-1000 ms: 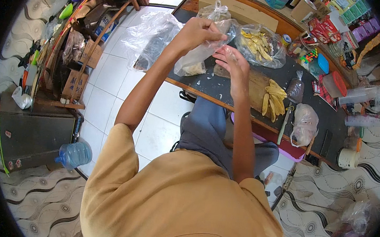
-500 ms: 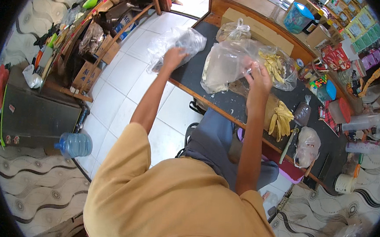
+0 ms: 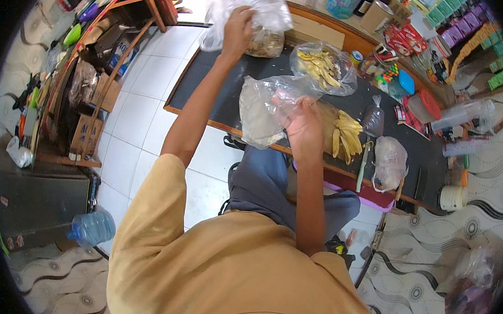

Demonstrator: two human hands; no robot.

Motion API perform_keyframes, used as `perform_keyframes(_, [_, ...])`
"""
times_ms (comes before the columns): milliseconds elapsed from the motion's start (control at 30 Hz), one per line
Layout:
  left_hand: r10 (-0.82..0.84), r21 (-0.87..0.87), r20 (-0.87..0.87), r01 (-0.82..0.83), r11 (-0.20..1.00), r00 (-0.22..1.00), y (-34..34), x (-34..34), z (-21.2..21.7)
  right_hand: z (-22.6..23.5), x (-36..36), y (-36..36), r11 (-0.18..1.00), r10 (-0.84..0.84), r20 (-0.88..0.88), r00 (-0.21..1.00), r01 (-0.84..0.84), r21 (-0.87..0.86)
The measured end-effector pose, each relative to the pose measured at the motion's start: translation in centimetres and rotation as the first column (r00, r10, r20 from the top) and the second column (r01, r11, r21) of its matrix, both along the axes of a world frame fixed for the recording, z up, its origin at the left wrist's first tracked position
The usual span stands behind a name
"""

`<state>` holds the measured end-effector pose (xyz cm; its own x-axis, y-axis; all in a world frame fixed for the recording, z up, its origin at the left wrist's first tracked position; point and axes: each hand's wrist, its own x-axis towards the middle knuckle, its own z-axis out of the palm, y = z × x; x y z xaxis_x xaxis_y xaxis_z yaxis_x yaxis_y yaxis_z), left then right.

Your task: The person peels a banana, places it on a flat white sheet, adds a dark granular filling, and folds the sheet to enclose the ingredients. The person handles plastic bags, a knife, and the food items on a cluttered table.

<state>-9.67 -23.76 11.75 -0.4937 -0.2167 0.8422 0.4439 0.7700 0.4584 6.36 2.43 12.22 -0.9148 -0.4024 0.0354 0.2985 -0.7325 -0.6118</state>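
Observation:
High over the far left part of the dark table, my left hand (image 3: 238, 35) is closed on a crumpled bundle of clear plastic bags (image 3: 271, 6). My right hand (image 3: 307, 129) pinches the mouth of a clear plastic bag (image 3: 256, 108) near the table's front edge; something pale shows in its lower part. To the right of that hand, long yellow strips (image 3: 346, 135), like banana slices or peel, lie on a brown board (image 3: 327, 124). Beyond it stands an open clear bag of yellow strips (image 3: 322, 68). Partly behind the raised bundle sits another filled bag (image 3: 265, 43).
A knife (image 3: 363, 168) lies right of the strips, beside a white knotted bag (image 3: 390, 164) and a small bag with dark contents (image 3: 374, 119). Tubs, boxes and jars line the table's back. A cluttered rack (image 3: 93, 82) and a blue water jug (image 3: 93, 229) stand left.
My left hand has lifted the bag bundle up and away, over the table's far left corner. The right hand has drawn its bag nearer, uncovering the bag of yellow strips. The view has shifted.

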Motion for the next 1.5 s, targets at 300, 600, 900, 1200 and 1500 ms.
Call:
perform_keyframes(300, [-0.013, -0.545, 0.160, 0.099, 0.832, 0.987, 3.4, -1.5, -1.9, 3.0, 0.4, 0.8, 0.982, -0.049, -0.020, 0.999, 0.051, 0.179])
perform_keyframes(600, [-0.471, 0.263, 0.698, 0.419, 0.869, 0.540, 2.0, 14.2, 11.6, 8.0, -3.9, -1.1, 0.855, 0.058, -0.300, 0.952, 0.108, 0.508])
perform_keyframes(900, [-0.373, 0.110, 0.589, 0.386, 0.916, 0.717, 0.5, 14.2, 14.0, 13.1, -10.3, -6.9, 0.682, 0.315, -0.596, 0.739, 0.260, 0.683])
perform_keyframes(1200, [-0.323, 0.209, 0.491, 0.251, 0.945, 0.809, -1.2, 18.8, 14.9, 15.0, -8.6, -8.2, 0.739, 0.258, -0.929, 0.266, 0.565, 0.367])
perform_keyframes(1500, [-0.209, 0.448, 0.588, -0.099, 0.889, 0.782, 4.9, 30.8, -1.8, -1.6, 6.7, -3.9, 0.592, 0.258, -0.634, 0.729, 0.399, 0.700])
